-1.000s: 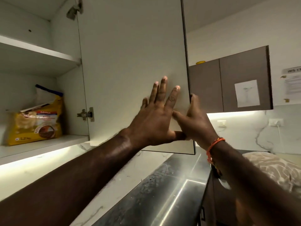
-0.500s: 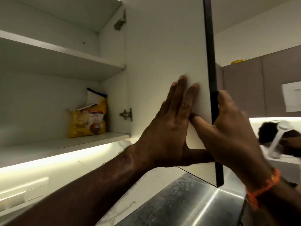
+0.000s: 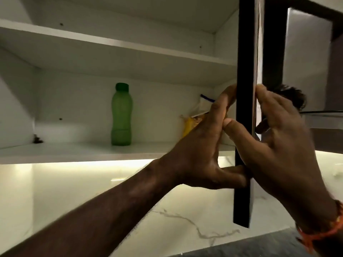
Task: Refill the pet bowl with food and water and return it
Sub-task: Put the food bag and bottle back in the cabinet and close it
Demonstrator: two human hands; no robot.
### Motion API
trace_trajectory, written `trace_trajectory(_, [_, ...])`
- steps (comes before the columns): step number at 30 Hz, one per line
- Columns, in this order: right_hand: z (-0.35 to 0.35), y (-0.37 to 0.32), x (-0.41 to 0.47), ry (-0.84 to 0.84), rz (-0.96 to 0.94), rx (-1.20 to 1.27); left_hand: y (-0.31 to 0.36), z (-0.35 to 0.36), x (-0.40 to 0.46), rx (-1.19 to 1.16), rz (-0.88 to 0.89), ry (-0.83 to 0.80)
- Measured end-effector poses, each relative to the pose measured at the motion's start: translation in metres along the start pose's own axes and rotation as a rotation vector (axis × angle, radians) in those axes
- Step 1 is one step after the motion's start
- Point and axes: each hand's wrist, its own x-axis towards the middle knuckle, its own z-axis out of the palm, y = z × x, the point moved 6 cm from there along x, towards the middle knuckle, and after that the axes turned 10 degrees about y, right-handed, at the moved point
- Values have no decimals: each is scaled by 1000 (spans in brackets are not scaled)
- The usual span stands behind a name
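**Two hands on the edge of an open cabinet door**

Head view: one dark-edged white cabinet door point(image 3: 244, 112) stands open and is seen almost edge-on, and everything here is placed from it. Two hands are on it, close together with the door between them. The left hand point(image 3: 202, 151) lies flat against the door's inner white face, fingers straight and pointing up, its thumb reaching to the door's dark edge. The right hand point(image 3: 278, 145) clamps the same edge from the other side, fingers curled round the outer face and thumb pressed on the inner side. One orange string band point(image 3: 321, 236) circles the right wrist.

Left of the door the white wall cabinet shows two shelves: one upper shelf point(image 3: 115, 45) and one lower shelf point(image 3: 83, 152). On the lower shelf, well to the left of the door, stands one upright green plastic bottle point(image 3: 121, 115) with a darker green cap. Just left of the door, partly hidden behind the left hand, sits one yellow and white pet food bag point(image 3: 193, 121). No pet bowl is visible.

Below the door a white marble-veined wall point(image 3: 185, 216) is lit by one light strip under the cabinet, and a corner of the dark worktop point(image 3: 250, 247) shows below it.
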Motion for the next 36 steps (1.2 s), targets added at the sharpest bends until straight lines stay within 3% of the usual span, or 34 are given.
trace_trajectory(5, [55,-5,-7,4,42,7,-27,-46,-20,117,-133,81])
trace_trajectory(11, [103,-6,-10,69,1,-37,-56,-69,-38,239,-251,37])
trace_trajectory(20, [177,22,-18,108,-182,-185,-108,-99,-50,483,-339,79])
trace_trajectory(27, [232,49,-30,101,-311,-277,-145,-116,-54,822,-469,136])
trace_trajectory(36, [262,63,-43,117,-330,-200,-154,-119,-55,1032,-646,143])
